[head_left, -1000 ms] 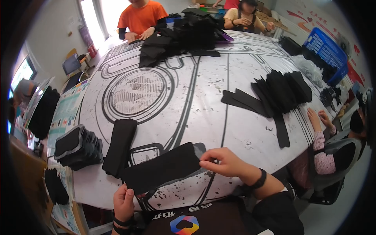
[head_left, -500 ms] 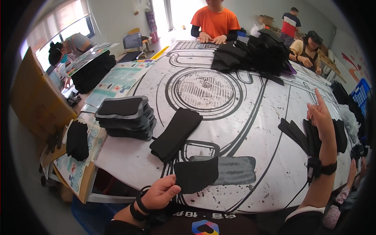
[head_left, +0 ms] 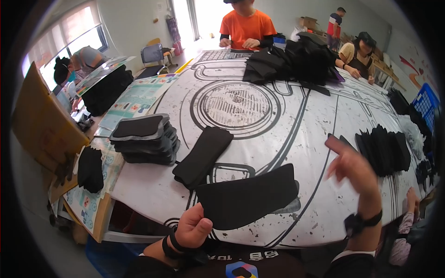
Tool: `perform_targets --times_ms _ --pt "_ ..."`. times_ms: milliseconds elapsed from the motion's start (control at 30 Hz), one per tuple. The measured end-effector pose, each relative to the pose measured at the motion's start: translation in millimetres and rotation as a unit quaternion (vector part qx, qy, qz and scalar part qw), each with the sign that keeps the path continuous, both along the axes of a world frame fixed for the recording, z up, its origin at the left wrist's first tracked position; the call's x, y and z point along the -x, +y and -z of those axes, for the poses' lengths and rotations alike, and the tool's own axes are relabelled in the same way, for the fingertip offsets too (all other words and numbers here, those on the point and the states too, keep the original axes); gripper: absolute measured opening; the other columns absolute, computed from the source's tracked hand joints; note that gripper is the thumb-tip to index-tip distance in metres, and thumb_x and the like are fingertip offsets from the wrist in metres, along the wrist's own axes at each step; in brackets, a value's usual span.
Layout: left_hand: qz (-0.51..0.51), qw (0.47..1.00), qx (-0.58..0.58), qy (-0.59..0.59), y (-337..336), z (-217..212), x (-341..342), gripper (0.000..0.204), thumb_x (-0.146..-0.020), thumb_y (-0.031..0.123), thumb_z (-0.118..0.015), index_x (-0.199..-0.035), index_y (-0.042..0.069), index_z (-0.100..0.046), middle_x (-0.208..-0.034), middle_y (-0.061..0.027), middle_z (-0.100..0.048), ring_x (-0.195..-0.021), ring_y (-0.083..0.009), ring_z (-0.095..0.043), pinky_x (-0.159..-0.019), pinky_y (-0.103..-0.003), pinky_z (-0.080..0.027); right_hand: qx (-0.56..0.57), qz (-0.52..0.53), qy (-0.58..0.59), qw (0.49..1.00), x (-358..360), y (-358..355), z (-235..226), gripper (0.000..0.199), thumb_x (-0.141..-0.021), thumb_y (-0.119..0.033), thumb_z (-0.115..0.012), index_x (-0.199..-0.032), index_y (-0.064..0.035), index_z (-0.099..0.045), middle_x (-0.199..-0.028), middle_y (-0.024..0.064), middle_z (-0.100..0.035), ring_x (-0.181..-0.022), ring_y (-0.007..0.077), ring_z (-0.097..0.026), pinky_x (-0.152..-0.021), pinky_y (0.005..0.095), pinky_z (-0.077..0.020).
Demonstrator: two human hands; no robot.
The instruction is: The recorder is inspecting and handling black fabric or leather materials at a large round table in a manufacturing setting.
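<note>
My left hand point(head_left: 193, 225) pinches the lower left corner of a black fabric piece point(head_left: 248, 197) between thumb and fingers. The piece spreads out to the right and covers most of a grey panel point(head_left: 291, 205), whose right end peeks out on the table. My right hand point(head_left: 354, 169), blurred by motion, hangs over the right side of the table with its fingers apart and nothing seen in them. Just right of it lies a row of black fabric pieces point(head_left: 384, 150). Left of the held piece is a folded black stack point(head_left: 203, 156).
A pile of grey-edged black pads point(head_left: 144, 139) stands on the left of the printed white table point(head_left: 315, 222). Across it, a person in orange point(head_left: 248, 30) works near a large black fabric heap point(head_left: 296, 60). A blue crate point(head_left: 425, 104) is at the right, a cardboard box point(head_left: 44, 111) at the left.
The black piece in my left hand now lies spread wider over the grey panel. My right hand has come down and leftward from its raised position, its fingers now pointing left.
</note>
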State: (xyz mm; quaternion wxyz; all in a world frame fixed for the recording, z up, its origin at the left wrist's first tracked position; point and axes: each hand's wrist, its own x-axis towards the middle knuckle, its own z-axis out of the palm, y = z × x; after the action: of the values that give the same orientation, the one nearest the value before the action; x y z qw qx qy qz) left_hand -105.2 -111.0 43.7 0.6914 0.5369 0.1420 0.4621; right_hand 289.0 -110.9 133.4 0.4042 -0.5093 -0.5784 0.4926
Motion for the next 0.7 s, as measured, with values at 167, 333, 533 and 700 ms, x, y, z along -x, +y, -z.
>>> perform_targets --times_ms 167,333,533,700 --pt "0.0 0.997 -0.02 0.075 -0.3 -0.4 -22.5 0.047 -0.099 0.027 -0.051 -0.128 -0.009 -0.049 -0.129 -0.0146 -0.054 -0.119 -0.0206 -0.05 -0.102 -0.033 -0.036 0.124 -0.16 0.175 0.964 51.7 -43.0 51.8 0.062 -0.096 -0.026 -0.057 -0.146 -0.0014 -0.03 -0.129 0.0152 -0.051 -0.099 0.02 -0.06 -0.088 0.0332 -0.0507" --pt "0.012 0.994 -0.011 0.112 -9.0 -2.1 -17.7 0.044 -0.098 0.029 -0.052 -0.118 -0.01 -0.057 -0.125 -0.0182 -0.057 -0.117 -0.0253 -0.054 -0.101 -0.035 -0.038 0.087 0.019 0.208 0.974 72.8 -42.0 74.1 0.062 -0.09 -0.007 -0.064 -0.142 0.0001 -0.032 -0.134 0.0168 -0.044 -0.105 0.0211 -0.058 -0.089 0.0331 -0.0513" --pt "-0.014 0.991 -0.07 0.114 -11.3 3.1 -15.6 0.041 -0.094 0.031 -0.056 -0.105 -0.007 -0.064 -0.112 -0.02 -0.065 -0.107 -0.0297 -0.062 -0.095 -0.039 -0.044 0.129 -0.041 0.298 0.945 55.4 -48.5 66.2 0.018 -0.09 0.0 -0.063 -0.107 0.0017 -0.058 -0.089 0.0072 -0.066 -0.076 0.0136 -0.064 -0.069 0.0277 -0.0536" --pt "-0.184 0.937 -0.106 0.278 -3.8 8.6 -17.4 0.023 -0.093 0.017 -0.057 -0.083 -0.003 -0.058 -0.088 -0.0109 -0.06 -0.082 -0.0179 -0.056 -0.073 -0.03 -0.043 0.11 0.055 0.168 0.978 43.5 -49.7 77.3 0.016 -0.087 -0.01 -0.071 -0.092 -0.0006 -0.059 -0.073 0.0031 -0.063 -0.062 0.0087 -0.059 -0.06 0.0233 -0.0482"
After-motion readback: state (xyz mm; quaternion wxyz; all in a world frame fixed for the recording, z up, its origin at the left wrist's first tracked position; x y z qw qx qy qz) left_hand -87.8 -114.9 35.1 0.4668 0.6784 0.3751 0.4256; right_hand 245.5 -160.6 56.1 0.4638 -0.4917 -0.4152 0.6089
